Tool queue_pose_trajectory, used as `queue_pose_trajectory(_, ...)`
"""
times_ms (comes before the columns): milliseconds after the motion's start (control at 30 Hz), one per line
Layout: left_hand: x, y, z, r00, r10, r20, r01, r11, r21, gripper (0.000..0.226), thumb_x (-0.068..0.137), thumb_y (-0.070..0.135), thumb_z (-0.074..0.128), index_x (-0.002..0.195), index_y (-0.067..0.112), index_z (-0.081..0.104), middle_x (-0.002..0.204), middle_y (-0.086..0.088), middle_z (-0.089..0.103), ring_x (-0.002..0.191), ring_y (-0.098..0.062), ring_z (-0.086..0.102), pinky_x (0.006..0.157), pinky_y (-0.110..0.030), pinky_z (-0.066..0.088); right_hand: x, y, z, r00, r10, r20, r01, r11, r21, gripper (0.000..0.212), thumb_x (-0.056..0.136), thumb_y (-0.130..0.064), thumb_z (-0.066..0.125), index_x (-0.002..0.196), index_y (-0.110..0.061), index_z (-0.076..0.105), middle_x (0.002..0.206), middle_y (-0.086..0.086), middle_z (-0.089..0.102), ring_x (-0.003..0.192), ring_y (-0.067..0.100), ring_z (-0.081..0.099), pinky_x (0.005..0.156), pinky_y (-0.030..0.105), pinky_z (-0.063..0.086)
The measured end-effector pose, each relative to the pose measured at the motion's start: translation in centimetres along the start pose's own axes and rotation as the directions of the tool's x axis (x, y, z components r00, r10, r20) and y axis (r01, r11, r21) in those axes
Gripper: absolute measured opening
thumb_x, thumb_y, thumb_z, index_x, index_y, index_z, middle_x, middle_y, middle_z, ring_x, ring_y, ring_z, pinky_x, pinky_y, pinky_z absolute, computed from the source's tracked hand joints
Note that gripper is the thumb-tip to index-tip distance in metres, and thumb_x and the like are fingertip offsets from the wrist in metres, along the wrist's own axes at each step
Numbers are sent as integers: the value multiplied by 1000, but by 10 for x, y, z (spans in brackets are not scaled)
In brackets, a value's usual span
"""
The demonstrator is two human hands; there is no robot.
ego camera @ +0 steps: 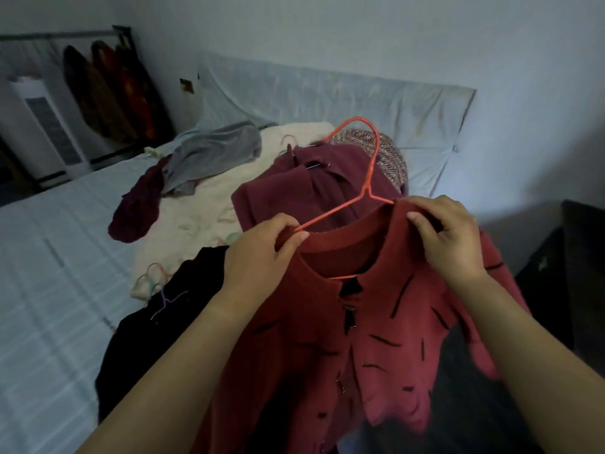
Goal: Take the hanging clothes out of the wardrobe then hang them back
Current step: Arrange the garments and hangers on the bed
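A red cardigan [366, 322] with short black dashes hangs on an orange wire hanger [366, 165] held up over the bed. My left hand [262, 253] pinches the collar at the hanger's left shoulder. My right hand [448, 237] pinches the collar over the right shoulder. The hanger's hook stands upright above the collar. Behind it on the bed lie a maroon garment [288, 191], a tweed piece [389, 155], a grey garment [212, 155], a cream one [196, 221] and a black one [183, 290].
The bed [49, 273] with a pale striped sheet fills the left. A clothes rack [108, 90] with dark hanging garments stands at the far left beside a white appliance [45, 126]. Dark furniture [576, 257] is at the right edge. Loose hangers [154, 276] lie on the clothes.
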State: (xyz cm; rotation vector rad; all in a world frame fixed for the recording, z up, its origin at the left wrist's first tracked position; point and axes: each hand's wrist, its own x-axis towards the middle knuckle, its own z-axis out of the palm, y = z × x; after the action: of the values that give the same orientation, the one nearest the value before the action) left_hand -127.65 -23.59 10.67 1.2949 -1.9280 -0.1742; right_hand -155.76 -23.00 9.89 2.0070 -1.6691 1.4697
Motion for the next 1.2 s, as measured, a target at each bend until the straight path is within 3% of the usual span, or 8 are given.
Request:
queue_pose_trajectory(100,58,-6,33,1000,13,15,-13,1000,-10,22,90,51,49,96,33,60,88,9,67,83,-15,62,65,-31,46,51,38,23,999,34,-10,-34,999,3,25,86,-27,56,105,-18,70,88,-10,58,86,5,52,83,18,38)
queue_pose_trajectory(167,98,-6,48,999,-38,-17,37,998,-49,18,91,47,51,95,34,63,87,11,67,78,-9,59,62,-25,37,91,59,37,999,47,-20,-47,999,2,25,86,-25,57,106,-17,70,88,-7,59,87,6,52,84,10,34)
queue_pose_trajectory(300,174,-18,72,979,-149,-140,140,987,-75,19,91,45,52,95,32,66,82,8,67,75,-12,58,61,-26,32,173,94,74,1000,18,-10,-17,999,52,24,86,-24,61,107,-17,70,89,0,64,87,15,57,85,22,41)
queue_pose_trajectory(467,242,-77,114,959,-248,-139,237,967,-90,18,93,42,50,93,30,64,83,13,63,78,-8,55,63,-26,33,240,136,157,997,-38,74,31,996,88,24,85,-22,62,107,-18,71,91,-9,61,88,4,51,84,9,34)
queue_pose_trajectory(667,291,-171,171,886,-436,-157,442,897,5,18,95,37,49,90,25,61,85,5,61,81,-14,54,67,-29,37,296,199,296,928,-152,342,90,978,191,29,85,-35,57,108,-23,70,91,3,68,88,22,59,80,31,43)
queue_pose_trajectory(800,325,-211,208,817,-547,-184,566,821,73,21,93,43,47,88,28,60,85,3,61,82,-18,57,72,-39,47,322,240,369,871,-180,457,86,972,220,28,83,-31,59,108,-23,70,88,2,65,86,21,59,77,26,39)
queue_pose_trajectory(1033,378,-260,258,769,-605,-205,636,753,167,18,92,42,49,86,29,59,86,4,63,84,-21,58,73,-41,47,347,282,440,864,-121,488,44,985,167,28,85,-33,56,107,-22,70,88,6,65,86,26,60,78,36,47)
queue_pose_trajectory(1200,346,-278,276,700,-714,35,655,661,366,34,95,47,41,120,30,56,115,-5,57,112,-27,51,92,-44,39,321,289,458,770,-40,636,51,999,1,23,83,-32,65,104,-23,70,93,7,66,92,33,60,79,44,50)
